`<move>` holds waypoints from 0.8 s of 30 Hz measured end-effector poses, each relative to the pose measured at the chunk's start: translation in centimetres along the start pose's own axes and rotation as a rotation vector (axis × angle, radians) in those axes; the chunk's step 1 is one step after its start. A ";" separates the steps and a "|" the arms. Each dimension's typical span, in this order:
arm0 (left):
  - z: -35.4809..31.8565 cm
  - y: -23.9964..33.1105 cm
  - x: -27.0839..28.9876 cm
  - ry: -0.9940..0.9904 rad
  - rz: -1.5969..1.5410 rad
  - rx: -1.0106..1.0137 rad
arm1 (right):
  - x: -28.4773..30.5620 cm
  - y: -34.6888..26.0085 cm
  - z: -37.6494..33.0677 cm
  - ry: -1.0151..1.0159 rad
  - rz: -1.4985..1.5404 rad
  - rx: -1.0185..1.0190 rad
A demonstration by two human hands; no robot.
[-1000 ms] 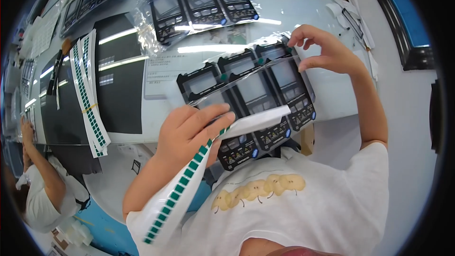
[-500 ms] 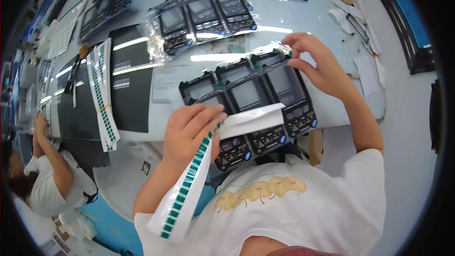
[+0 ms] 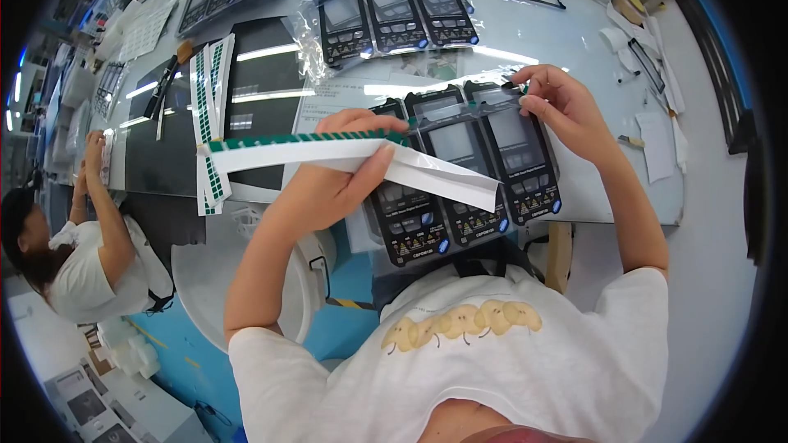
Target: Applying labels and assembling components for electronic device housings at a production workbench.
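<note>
My left hand [image 3: 341, 172] grips a long white paper strip [image 3: 328, 152] edged with small green stickers, held about level across the view. Under it lies a clear plastic sheet of three black device faceplates [image 3: 472, 168] at the table's near edge. My right hand [image 3: 562, 111] pinches the far right corner of that sheet, fingers closed on its top edge. The strip's loose white end hangs over the middle faceplate.
A second bagged set of three black faceplates [image 3: 386, 16] lies farther back. More green sticker strips [image 3: 209, 94] rest on a black mat [image 3: 263, 107] to the left. Another seated person [image 3: 74, 254] works at the left. Tape rolls and paper scraps [image 3: 632, 8] sit at right.
My left hand has swung the sticker strip up from hanging downward to lying level across the faceplates. My right hand stays at the sheet's far right corner.
</note>
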State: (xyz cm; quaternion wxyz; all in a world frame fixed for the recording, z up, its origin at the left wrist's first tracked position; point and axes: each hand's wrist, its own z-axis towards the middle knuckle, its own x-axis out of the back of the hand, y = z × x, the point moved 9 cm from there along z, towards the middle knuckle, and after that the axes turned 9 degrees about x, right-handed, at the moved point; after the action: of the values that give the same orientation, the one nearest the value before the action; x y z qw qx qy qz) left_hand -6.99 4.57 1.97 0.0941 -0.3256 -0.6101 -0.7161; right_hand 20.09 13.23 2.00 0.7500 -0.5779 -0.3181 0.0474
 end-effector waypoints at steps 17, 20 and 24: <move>-1.7 1.9 -0.1 -0.141 0.133 0.053 | 0.6 2.4 -0.3 0.077 0.015 -0.019; -2.5 1.1 0.5 -0.172 -0.033 0.087 | 0.7 2.4 -0.3 0.084 0.031 -0.019; -2.0 2.5 1.9 0.042 0.168 -0.229 | 0.6 2.4 -0.3 0.093 0.036 -0.028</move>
State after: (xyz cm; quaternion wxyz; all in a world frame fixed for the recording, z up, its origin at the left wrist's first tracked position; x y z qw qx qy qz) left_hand -7.88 2.58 5.02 0.1286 -0.3693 -0.4927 -0.7774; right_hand 21.46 14.02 0.05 0.7550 -0.5954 -0.2732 0.0294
